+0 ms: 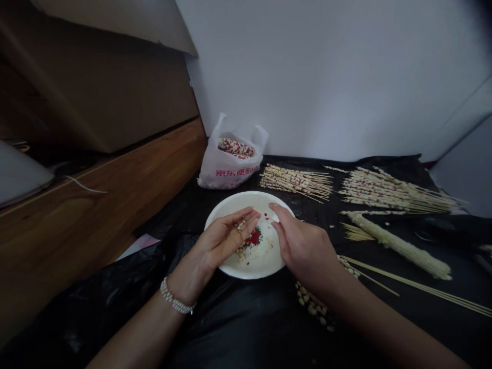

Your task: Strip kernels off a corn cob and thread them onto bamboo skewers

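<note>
A white bowl [249,272] stands on black sheeting, with pale and dark red pieces and a red and green pattern at its bottom. Over its left half my left hand [226,236] is cupped palm up, holding small pale pieces [241,225] in the palm and bent fingers. My right hand [298,238] is closed in a pinch above the bowl's right side. A thin pale stick [263,212] runs from its fingertips toward my left fingertips; its far end is too small to make out.
Behind the bowl stands a white plastic bag [230,171] of red-and-cream pieces. Threaded skewers [295,180] and a larger bundle [384,189] lie back right. Nearer are a pale cob-like stick [403,246], bare skewers [415,284] and loose pale pieces [313,306]. A wooden board [96,205] borders the left.
</note>
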Demonstrator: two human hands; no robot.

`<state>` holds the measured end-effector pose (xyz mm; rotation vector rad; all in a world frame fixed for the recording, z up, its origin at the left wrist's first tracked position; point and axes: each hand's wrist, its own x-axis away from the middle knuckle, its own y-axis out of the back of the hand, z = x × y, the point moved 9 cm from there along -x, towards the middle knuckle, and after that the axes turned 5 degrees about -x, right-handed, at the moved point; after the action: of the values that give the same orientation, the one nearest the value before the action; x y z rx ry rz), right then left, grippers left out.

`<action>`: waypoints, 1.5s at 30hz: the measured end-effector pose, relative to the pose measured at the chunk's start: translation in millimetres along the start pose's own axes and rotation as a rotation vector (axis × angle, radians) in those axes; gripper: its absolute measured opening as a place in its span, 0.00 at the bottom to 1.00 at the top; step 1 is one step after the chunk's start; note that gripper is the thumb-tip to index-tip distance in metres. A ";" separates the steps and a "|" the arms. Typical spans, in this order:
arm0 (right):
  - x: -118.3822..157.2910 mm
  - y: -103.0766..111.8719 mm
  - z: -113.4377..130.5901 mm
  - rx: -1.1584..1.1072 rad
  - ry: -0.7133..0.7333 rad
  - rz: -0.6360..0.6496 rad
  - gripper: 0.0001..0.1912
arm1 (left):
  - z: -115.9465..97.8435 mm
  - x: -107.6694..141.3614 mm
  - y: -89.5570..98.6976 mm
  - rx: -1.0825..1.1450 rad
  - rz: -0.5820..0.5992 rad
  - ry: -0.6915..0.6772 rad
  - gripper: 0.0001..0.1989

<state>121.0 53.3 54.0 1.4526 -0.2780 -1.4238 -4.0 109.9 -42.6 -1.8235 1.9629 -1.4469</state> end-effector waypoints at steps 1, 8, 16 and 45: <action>0.0 0.3 0.1 -0.004 0.002 -0.005 0.22 | 2.3 1.3 -2.6 -0.017 0.017 0.021 0.25; 0.2 -1.2 1.2 -0.009 0.007 0.009 0.22 | 6.1 1.7 -4.3 -0.008 0.096 0.045 0.29; 2.6 -5.8 -0.1 0.015 -0.008 0.050 0.22 | 5.9 -0.9 -3.6 0.024 0.040 0.031 0.15; 0.8 -7.9 1.0 -0.004 -0.012 0.130 0.15 | -2.6 1.3 -5.3 -0.094 0.122 -0.060 0.08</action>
<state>116.6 55.6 47.7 1.3975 -0.3704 -1.3272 -2.1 111.2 -37.0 -1.7271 2.1050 -1.2714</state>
